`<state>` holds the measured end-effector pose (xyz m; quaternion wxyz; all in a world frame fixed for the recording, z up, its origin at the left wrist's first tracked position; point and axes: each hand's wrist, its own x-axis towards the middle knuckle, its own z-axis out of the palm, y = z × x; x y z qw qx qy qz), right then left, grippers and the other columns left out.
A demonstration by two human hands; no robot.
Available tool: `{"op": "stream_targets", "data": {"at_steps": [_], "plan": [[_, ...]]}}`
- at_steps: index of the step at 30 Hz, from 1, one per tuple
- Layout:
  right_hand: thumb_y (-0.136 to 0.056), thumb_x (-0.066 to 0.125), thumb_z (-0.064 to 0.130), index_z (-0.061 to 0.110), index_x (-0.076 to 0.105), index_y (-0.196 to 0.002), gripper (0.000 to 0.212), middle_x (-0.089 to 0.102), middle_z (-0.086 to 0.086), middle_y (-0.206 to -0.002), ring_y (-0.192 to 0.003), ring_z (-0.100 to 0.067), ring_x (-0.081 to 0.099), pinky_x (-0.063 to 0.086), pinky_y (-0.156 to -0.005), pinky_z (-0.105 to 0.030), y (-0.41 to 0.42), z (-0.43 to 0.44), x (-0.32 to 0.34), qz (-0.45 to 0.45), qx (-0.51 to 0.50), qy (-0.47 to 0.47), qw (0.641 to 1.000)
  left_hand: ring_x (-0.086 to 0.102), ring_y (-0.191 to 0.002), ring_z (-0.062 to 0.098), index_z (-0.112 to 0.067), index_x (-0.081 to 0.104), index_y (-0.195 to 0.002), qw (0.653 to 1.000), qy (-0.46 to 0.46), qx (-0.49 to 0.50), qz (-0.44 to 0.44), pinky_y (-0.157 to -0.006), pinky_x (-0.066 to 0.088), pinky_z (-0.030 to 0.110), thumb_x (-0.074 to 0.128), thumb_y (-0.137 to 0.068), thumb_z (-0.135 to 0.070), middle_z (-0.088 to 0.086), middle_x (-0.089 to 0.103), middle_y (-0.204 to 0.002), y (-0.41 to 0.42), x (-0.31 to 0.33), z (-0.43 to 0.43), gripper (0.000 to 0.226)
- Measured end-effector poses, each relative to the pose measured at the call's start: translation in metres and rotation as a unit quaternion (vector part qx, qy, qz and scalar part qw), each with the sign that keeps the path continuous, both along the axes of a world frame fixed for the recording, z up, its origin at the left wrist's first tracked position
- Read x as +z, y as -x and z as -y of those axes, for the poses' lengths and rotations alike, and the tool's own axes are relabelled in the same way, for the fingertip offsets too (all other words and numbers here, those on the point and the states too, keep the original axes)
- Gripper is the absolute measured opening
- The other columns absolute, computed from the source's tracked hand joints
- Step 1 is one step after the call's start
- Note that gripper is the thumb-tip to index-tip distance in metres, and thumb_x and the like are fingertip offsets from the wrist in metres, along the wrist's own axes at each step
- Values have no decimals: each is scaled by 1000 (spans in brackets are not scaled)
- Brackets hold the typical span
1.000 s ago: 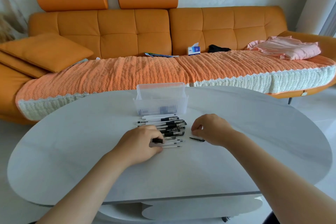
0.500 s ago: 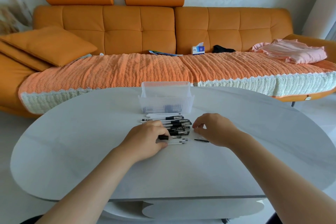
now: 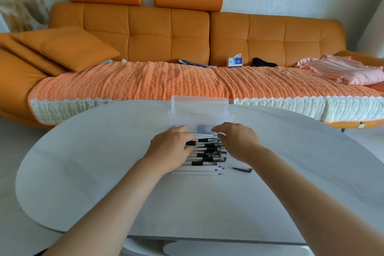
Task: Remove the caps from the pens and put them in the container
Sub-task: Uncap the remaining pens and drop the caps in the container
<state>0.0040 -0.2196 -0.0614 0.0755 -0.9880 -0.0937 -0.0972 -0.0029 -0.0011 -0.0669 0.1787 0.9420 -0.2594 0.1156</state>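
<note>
The left hand (image 3: 172, 149) rests on the pens (image 3: 209, 158) on the bench (image 3: 104, 162), its fingers pinching one. The right hand (image 3: 236, 141) hovers just beside, fingers loosely spread.

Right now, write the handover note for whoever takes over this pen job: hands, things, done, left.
Left hand: grips the black end of one pen in the row.
Right hand: hovers over the row, loosely curled, holding nothing.
Things: pens lie side by side on the table before the clear container; a loose black piece lies right of the row.
Done: the nearest pens show bare tips; something dark shows inside the container, unclear what.
Left: most pens have black caps; uncap them, fill the container.
</note>
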Motion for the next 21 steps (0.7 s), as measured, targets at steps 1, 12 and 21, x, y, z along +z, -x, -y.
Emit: {"op": "stream_targets", "data": {"at_steps": [1,12,21], "plan": [[-105,40,29,37,57,-132,33,59,14,-135,-115,-16,60,48,-80,-30,-4,-3,0,-2,10,17,1000,52,-103,10,-36,65,-110,1000,-8,6,-1,-76,48,32,54,-95,-34,-16,55,-107,-3,0,0,19],[-88,49,-3,23,60,-109,35,46,6,-91,-81,-18,55,37,-61,-29,-33,-44,-3,-18,55,255,965,51,-113,13,-35,64,-118,996,-33,35,-71,-85,49,36,51,-95,-43,-13,55,-119,-25,-12,-24,27],[-89,56,-1,21,64,-93,23,60,5,-86,-73,-16,58,42,-56,-27,-38,-50,2,-35,9,267,963,51,-113,11,-34,64,-117,997,-12,17,-77,-88,48,36,58,-93,-36,-18,58,-118,-23,-15,-35,25]]}}
